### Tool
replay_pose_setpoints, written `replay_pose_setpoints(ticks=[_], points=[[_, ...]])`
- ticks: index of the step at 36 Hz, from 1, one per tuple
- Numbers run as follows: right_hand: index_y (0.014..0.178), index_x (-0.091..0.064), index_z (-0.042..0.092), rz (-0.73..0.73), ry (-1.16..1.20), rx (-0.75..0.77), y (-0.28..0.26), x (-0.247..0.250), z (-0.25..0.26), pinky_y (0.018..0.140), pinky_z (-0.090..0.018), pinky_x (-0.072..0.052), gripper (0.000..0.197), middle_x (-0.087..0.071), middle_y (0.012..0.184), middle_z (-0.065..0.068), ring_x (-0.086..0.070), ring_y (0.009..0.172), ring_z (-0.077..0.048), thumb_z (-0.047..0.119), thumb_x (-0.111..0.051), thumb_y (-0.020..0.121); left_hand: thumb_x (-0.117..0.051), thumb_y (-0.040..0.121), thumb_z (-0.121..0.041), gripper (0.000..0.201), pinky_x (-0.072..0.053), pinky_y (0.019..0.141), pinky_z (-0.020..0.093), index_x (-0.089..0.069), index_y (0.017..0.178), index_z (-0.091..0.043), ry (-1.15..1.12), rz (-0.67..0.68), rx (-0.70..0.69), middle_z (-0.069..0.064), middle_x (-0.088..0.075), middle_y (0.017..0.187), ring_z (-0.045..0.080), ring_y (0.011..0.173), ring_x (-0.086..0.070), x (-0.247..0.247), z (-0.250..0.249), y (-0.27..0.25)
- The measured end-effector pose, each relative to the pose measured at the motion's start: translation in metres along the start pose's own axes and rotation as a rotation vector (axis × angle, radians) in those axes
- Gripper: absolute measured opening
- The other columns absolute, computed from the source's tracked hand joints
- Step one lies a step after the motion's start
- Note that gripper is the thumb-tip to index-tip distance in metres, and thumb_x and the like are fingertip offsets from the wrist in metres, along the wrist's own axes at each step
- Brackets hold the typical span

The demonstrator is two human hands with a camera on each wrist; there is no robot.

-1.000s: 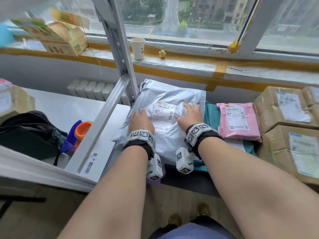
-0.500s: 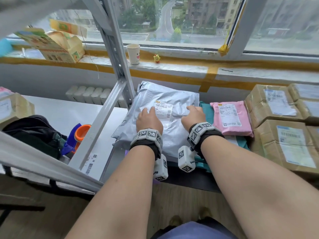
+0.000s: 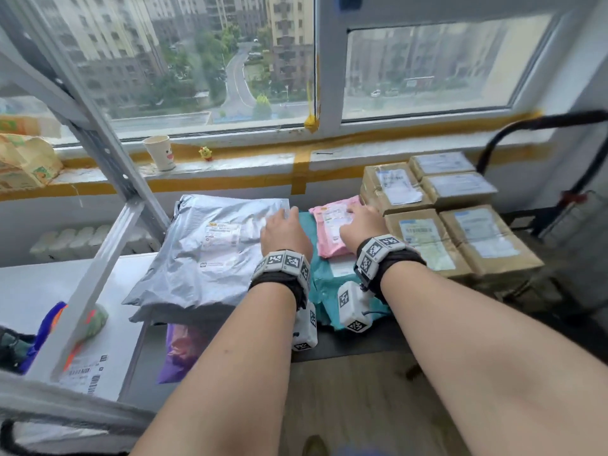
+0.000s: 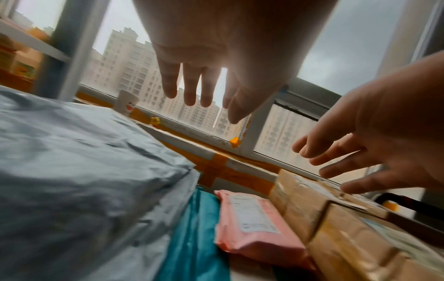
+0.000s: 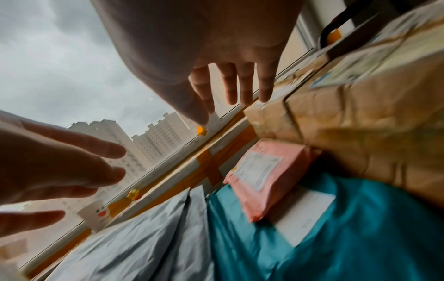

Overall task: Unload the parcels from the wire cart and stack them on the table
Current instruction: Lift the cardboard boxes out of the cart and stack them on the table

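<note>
A large grey poly parcel (image 3: 210, 251) lies left of centre, partly over a teal parcel (image 3: 325, 284). On the teal one sits a small pink parcel (image 3: 329, 232) with a white label. My left hand (image 3: 283, 225) hovers over the grey parcel's right edge with straight, spread fingers (image 4: 190, 89) and holds nothing. My right hand (image 3: 360, 222) is over the pink parcel (image 5: 261, 175), its fingers (image 5: 245, 89) also spread and empty. The wrist views show both hands in the air above the parcels.
Several brown taped boxes (image 3: 460, 232) are packed together at the right, beside a black cart handle (image 3: 526, 123). A grey metal shelf frame (image 3: 108, 179) slants across the left over a white table (image 3: 29, 284). A paper cup (image 3: 160, 153) stands on the windowsill.
Both hands have lifted off the grey parcel and moved right. The right hand is now over the pink parcel. The head view has swung up and to the right.
</note>
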State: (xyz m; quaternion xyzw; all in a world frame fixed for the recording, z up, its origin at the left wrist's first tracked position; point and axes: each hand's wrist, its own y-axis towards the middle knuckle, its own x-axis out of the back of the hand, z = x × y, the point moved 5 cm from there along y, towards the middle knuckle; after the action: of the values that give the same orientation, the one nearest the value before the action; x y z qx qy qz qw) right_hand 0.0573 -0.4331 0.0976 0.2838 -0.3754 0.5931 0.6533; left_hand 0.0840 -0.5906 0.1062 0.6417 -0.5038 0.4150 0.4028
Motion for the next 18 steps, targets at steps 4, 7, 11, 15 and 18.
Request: replay_pose_setpoints(ticks=[4,7,11,15,18], points=[[0.128,-0.057,0.018,-0.112,-0.005,-0.034,-0.011,0.055,-0.052,0.099,-0.037,-0.044,0.043,-0.050,0.132,-0.014,-0.049,0.120,-0.033,0.019,-0.046,0.086,-0.049,0.087,-0.014,0.061,-0.027,0.113,0.038,-0.033,0.146,-0.019,0.023,0.032,-0.107,0.009,-0.034,0.149,0.026,0.136,-0.031,-0.013,-0.068,-0.016],[0.133,-0.052,0.017,-0.121,-0.021,-0.090,-0.027,0.092,-0.102,0.102,-0.039,-0.042,0.047,-0.045,0.136,-0.012,-0.046,0.123,-0.031,0.017,-0.045,0.087,-0.051,0.087,-0.018,0.059,-0.027,0.111,0.039,-0.034,0.144,-0.020,0.001,0.067,-0.156,0.008,-0.037,0.147,0.026,0.135,-0.034,-0.028,-0.120,-0.038],[0.134,-0.050,0.020,-0.157,-0.047,-0.155,-0.055,0.134,-0.176,0.101,-0.039,-0.041,0.045,-0.041,0.137,-0.010,-0.044,0.125,-0.030,0.024,-0.050,0.089,-0.047,0.086,-0.013,0.053,-0.032,0.106,0.040,-0.041,0.138,-0.021,-0.019,0.095,-0.229,0.007,-0.043,0.140,0.027,0.126,-0.042,-0.054,-0.189,-0.081],[0.131,-0.052,0.020,-0.202,-0.056,-0.240,-0.090,0.173,-0.253,0.100,-0.039,-0.042,0.044,-0.043,0.133,-0.011,-0.045,0.122,-0.032,0.021,-0.049,0.087,-0.045,0.088,-0.016,0.052,-0.032,0.107,0.038,-0.041,0.139,-0.022,-0.103,0.130,-0.281,0.005,-0.041,0.143,0.025,0.130,-0.040,-0.078,-0.260,-0.130],[0.131,-0.054,0.022,-0.239,-0.053,-0.322,-0.113,0.199,-0.309,0.099,-0.040,-0.044,0.045,-0.043,0.135,-0.010,-0.047,0.122,-0.032,0.017,-0.049,0.087,-0.044,0.090,-0.011,0.052,-0.032,0.110,0.039,-0.040,0.141,-0.018,-0.205,0.188,-0.303,0.007,-0.040,0.144,0.027,0.132,-0.038,-0.094,-0.310,-0.162]])
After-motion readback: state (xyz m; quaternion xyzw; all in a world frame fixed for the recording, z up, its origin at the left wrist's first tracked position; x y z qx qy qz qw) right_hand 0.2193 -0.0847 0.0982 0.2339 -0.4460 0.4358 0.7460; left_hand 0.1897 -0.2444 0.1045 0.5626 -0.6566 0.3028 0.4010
